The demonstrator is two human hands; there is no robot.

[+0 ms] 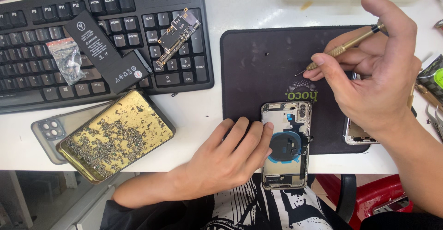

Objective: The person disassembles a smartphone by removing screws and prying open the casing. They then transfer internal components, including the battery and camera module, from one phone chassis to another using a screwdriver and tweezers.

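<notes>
- black keyboard at upper left
- black battery, circuit board and small plastic bag lying on it
- gold tray of screws
- grey phone case beneath the tray

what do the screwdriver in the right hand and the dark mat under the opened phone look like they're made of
Screwdriver: looks like metal, brass or gold-toned, with a satin sheen along the handle and a thin steel-looking tip.
Mat: probably rubber or silicone, matte black, showing scuffs and dust but no glare.
</notes>
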